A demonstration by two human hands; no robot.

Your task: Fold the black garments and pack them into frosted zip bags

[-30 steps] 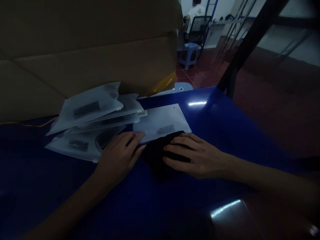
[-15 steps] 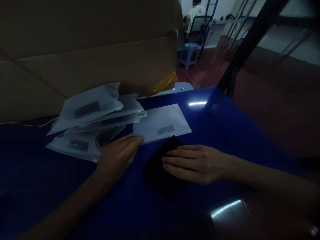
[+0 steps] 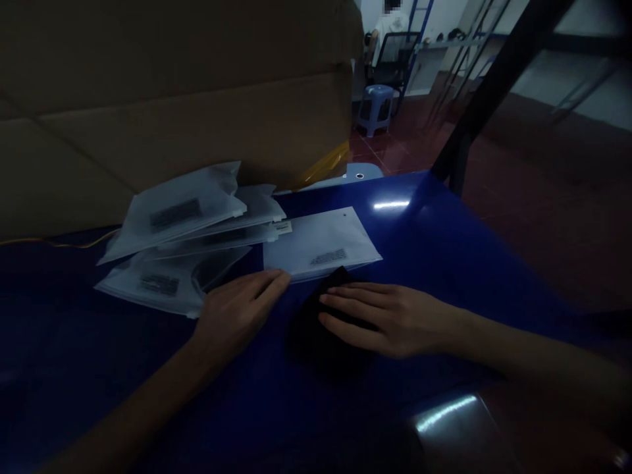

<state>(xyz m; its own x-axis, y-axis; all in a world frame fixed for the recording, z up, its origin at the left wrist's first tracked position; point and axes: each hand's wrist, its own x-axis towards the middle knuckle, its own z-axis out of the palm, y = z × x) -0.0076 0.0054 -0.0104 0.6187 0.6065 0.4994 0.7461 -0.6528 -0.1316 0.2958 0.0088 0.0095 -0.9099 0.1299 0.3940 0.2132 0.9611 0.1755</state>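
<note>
A frosted zip bag (image 3: 320, 240) with a block of dark print lies flat on the blue table. My left hand (image 3: 239, 303) is closed, its thumb and fingertips together at the near left corner of this bag. Just in front of the bag is a black item (image 3: 316, 336), seemingly folded cloth; its details are lost in the dark. My right hand (image 3: 380, 316) rests flat on top of it, fingers stretched out and slightly apart. Left of the flat bag, several more frosted zip bags (image 3: 182, 210) with dark contents are piled up, close to my left hand.
A large cardboard box (image 3: 197, 125) stands behind the bags, with yellow tape (image 3: 326, 164) at its lower corner. A thin cable (image 3: 74, 246) runs along its base. Beyond the blue table (image 3: 419, 257) are a dark metal post (image 3: 486, 99), a blue stool (image 3: 378, 108) and a seated person (image 3: 392, 26).
The fingers of my left hand have shifted slightly right along the flat bag's near edge. My right hand stays on the black item, its fingers spread a little more.
</note>
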